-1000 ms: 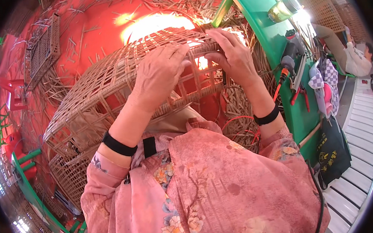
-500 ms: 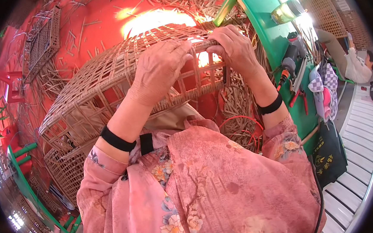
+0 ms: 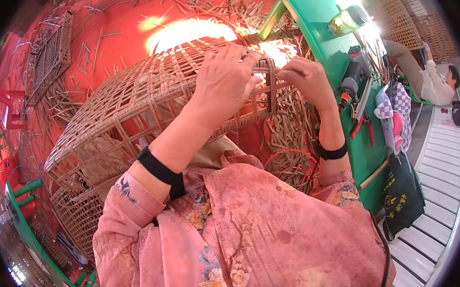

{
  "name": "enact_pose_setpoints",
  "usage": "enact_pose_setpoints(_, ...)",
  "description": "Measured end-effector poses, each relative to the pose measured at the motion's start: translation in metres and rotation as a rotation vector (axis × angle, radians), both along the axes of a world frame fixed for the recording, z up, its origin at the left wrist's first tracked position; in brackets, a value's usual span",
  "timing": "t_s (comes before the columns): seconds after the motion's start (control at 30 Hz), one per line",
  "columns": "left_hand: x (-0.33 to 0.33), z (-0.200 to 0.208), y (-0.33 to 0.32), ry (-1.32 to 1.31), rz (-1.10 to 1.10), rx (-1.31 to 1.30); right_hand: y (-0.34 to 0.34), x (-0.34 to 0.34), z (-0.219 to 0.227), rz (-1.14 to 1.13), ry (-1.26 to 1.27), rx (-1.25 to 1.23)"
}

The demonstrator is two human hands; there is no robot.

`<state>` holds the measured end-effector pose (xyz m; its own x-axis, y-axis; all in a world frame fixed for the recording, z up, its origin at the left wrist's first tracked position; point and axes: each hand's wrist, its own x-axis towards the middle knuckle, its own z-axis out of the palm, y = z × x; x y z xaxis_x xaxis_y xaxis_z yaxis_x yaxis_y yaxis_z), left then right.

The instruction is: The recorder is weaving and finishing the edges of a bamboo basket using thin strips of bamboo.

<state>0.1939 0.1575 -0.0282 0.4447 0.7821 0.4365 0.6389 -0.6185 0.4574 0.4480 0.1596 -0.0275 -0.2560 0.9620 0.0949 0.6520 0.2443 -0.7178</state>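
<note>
A brown woven basket [image 3: 126, 105] with an open lattice lies tilted across my lap. My left hand [image 3: 226, 82] is closed over its edge near the right end, fingers curled round the rim. Just beyond the basket's right corner, my right hand [image 3: 309, 82] is closed in a pinch. A thin weaving strip [image 3: 276, 86] seems to run from the corner to those fingers, whose tips are partly hidden. A dark upright piece [image 3: 271, 95] stands at this corner, between my hands.
Loose strips litter the red floor [image 3: 109, 24]. To the right stands a green table [image 3: 320, 20] bearing a glass jar [image 3: 349, 20] and a power drill [image 3: 350, 81]. Pliers [image 3: 362, 129] and bags hang along its side. Farther right, another person [image 3: 436, 83] sits. More woven pieces [image 3: 48, 60] lie at far left.
My right hand has come off the basket's rim and moved right and down, just past the corner. My left hand has slid right along the edge toward that corner.
</note>
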Motion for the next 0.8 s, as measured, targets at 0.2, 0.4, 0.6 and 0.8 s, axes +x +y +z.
enact_pose_setpoints(0.2, 0.008, -0.001, 0.004, 0.045, 0.013, 0.169, 0.007, -0.006, 0.010, 0.019, -0.109, 0.375)
enact_pose_setpoints(0.4, 0.016, -0.014, 0.017, 0.007, -0.051, 0.220, 0.021, 0.011, -0.005, 0.147, -0.297, 0.610)
enact_pose_setpoints(0.6, 0.018, -0.011, 0.018, 0.123, -0.015, 0.143, 0.014, -0.008, 0.000, -0.127, -0.303, 0.643)
enact_pose_setpoints(0.8, -0.018, -0.001, -0.027, -0.120, 0.081, 0.216, -0.045, -0.065, -0.044, 0.018, -0.170, 0.660)
